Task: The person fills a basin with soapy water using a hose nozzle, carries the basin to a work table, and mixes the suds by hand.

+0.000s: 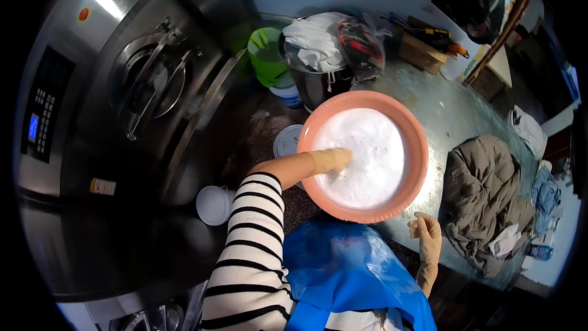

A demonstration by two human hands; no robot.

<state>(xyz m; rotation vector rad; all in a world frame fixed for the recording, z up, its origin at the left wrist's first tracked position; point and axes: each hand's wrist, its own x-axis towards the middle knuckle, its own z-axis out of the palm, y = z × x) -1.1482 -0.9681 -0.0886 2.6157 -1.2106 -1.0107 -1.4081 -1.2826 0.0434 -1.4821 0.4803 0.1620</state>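
Observation:
A wide pink plastic basin stands at the table's left edge, filled with thick white foam. My left hand, in a pale yellow rubber glove, reaches over the basin's near left rim. Its fingers are sunk in the suds, so whether they grip anything is hidden. To the lower right of the basin, my right hand hangs by the table edge, also gloved. Its fingers are loosely bent and apart, with nothing visible in them.
A crumpled grey-brown padded garment lies on the metal table. Behind the basin are a dark bin heaped with white cloth and a green bucket. A large steel washing machine stands left. White tubs are on the floor.

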